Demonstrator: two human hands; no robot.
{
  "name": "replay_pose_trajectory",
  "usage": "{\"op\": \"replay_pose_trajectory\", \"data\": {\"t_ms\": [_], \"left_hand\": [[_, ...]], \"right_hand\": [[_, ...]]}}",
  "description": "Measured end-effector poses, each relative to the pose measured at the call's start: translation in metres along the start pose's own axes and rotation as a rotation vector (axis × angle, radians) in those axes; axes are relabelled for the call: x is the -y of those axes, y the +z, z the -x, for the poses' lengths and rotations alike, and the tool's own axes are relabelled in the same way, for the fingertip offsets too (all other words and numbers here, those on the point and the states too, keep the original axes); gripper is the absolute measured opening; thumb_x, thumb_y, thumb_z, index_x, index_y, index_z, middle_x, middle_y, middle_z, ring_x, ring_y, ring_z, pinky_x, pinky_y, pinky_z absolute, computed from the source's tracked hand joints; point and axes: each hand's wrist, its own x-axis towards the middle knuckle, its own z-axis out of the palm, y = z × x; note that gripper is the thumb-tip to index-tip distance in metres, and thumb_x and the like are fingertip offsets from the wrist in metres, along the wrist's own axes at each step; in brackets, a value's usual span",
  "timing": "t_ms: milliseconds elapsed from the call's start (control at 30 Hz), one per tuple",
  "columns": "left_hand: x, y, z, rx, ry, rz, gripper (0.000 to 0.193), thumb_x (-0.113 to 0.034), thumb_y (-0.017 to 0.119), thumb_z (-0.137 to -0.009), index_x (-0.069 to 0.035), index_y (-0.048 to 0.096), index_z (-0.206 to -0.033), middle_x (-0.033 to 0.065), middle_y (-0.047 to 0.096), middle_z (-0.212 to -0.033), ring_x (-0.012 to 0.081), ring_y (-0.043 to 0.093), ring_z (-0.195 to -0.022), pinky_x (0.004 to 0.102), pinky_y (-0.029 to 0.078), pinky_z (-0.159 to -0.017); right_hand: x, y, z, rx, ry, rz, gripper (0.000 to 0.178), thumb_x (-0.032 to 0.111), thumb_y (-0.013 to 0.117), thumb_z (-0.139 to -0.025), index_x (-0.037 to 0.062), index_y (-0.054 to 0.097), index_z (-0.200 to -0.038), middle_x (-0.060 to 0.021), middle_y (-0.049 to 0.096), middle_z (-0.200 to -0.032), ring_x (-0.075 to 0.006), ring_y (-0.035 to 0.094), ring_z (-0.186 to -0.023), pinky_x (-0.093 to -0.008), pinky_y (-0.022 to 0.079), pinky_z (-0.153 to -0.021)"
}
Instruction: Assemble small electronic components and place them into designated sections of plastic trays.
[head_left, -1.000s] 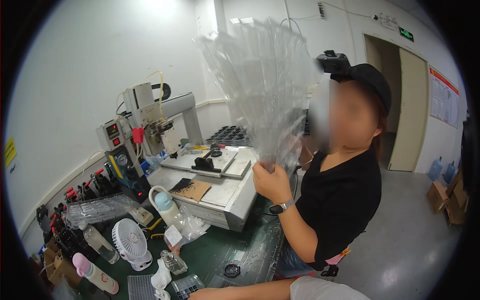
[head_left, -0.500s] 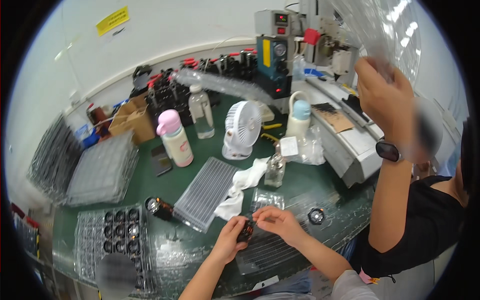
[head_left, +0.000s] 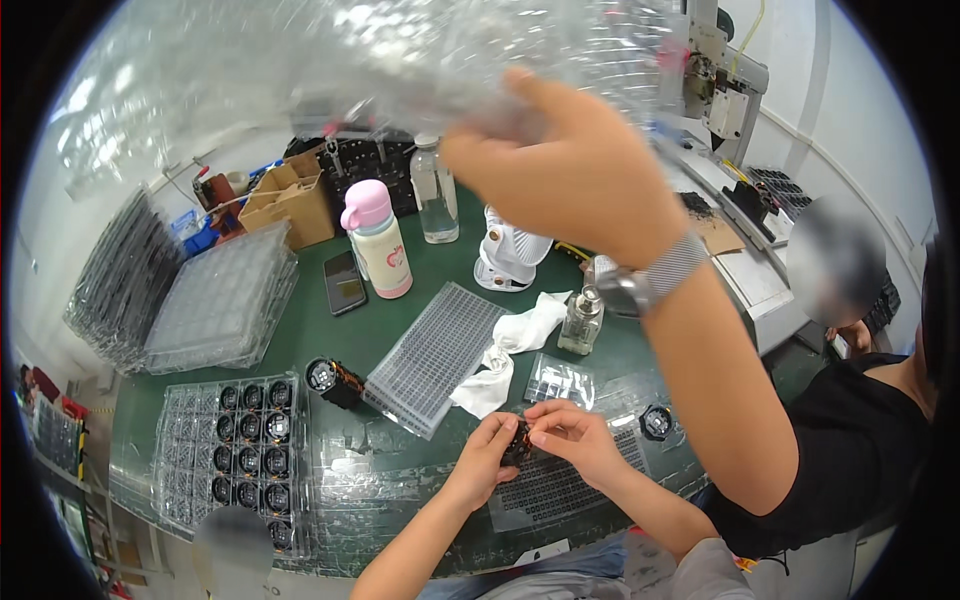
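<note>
Near the front of the green table, my left hand (head_left: 484, 462) is closed around a small black round part with orange bits (head_left: 517, 446). My right hand (head_left: 577, 443) has its fingertips pinched at that part's right edge; whether something tiny sits between them is hidden. Below both hands lies a sheet with rows of small dark pieces (head_left: 545, 500). A single black ring-shaped part (head_left: 657, 422) rests to the right of my hands. To their left, a stack of similar black parts (head_left: 334, 382) stands tilted beside another grey sheet of small pieces (head_left: 437, 350).
A co-worker's arm (head_left: 720, 390) reaches across from the right, carrying clear plastic trays (head_left: 380, 60) over the table. A tray of black parts (head_left: 165, 450), stacked empty trays (head_left: 215, 300), a pink-lidded bottle (head_left: 385, 260), a fan (head_left: 505, 255), a glass bottle (head_left: 580, 322) and white cloth (head_left: 485, 385) surround my hands.
The co-worker's arm has swung left with the clear plastic trays, now covering the back of the table. My view has shifted slightly; both my hands stay at the black part.
</note>
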Motion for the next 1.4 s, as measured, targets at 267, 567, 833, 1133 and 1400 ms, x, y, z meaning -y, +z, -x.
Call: {"op": "replay_pose_trajectory", "data": {"t_ms": [267, 567, 833, 1133, 1400], "left_hand": [[0.001, 0.000, 0.000, -0.031, -0.011, 0.030, 0.021, -0.029, 0.042, -0.099, -0.010, 0.050, -0.100, -0.0011, 0.050, -0.081, 0.0038, 0.037, -0.057, 0.0180, 0.027, -0.044], [0.006, -0.017, 0.001, -0.019, -0.008, 0.069, 0.020, -0.029, 0.041, -0.099, -0.011, 0.051, -0.099, -0.0020, 0.049, -0.082, 0.0042, 0.037, -0.058, 0.0187, 0.028, -0.045], [0.001, 0.005, -0.003, -0.065, -0.006, 0.071, 0.019, -0.026, 0.041, -0.099, -0.009, 0.050, -0.098, 0.0034, 0.051, -0.073, 0.0070, 0.037, -0.047, 0.0185, 0.026, -0.039], [0.003, 0.002, -0.002, -0.067, 0.019, 0.062, 0.020, -0.025, 0.040, -0.099, -0.008, 0.050, -0.101, 0.0016, 0.052, -0.079, 0.0051, 0.041, -0.053, 0.0178, 0.026, -0.039], [0.001, 0.002, -0.002, -0.035, 0.022, -0.016, 0.019, -0.031, 0.044, -0.098, -0.014, 0.050, -0.101, -0.0041, 0.052, -0.085, 0.0025, 0.043, -0.067, 0.0177, 0.032, -0.048]], "right_hand": [[0.126, 0.108, -0.147, 0.069, -0.158, 0.668, 0.021, 0.011, 0.060, -0.087, 0.0012, 0.060, -0.105, -0.0107, 0.055, -0.108, -0.0173, 0.056, -0.102, -0.0292, 0.045, -0.092], [0.058, 0.078, -0.094, 0.042, -0.112, 0.390, 0.017, 0.008, 0.063, -0.084, 0.0003, 0.062, -0.099, -0.0107, 0.054, -0.109, -0.0171, 0.053, -0.103, -0.0299, 0.044, -0.091], [-0.007, 0.002, 0.000, -0.052, -0.024, -0.049, 0.009, 0.000, 0.065, -0.081, -0.0019, 0.065, -0.090, -0.0094, 0.052, -0.113, -0.0168, 0.052, -0.104, -0.0305, 0.042, -0.092], [-0.011, 0.008, 0.001, -0.092, -0.003, -0.076, 0.008, -0.004, 0.065, -0.079, -0.0014, 0.064, -0.087, -0.0104, 0.054, -0.110, -0.0174, 0.053, -0.105, -0.0314, 0.044, -0.092], [-0.010, 0.007, 0.000, -0.091, -0.003, -0.107, 0.010, -0.005, 0.067, -0.077, 0.0005, 0.063, -0.085, -0.0085, 0.055, -0.109, -0.0182, 0.053, -0.107, -0.0319, 0.044, -0.095]]}}
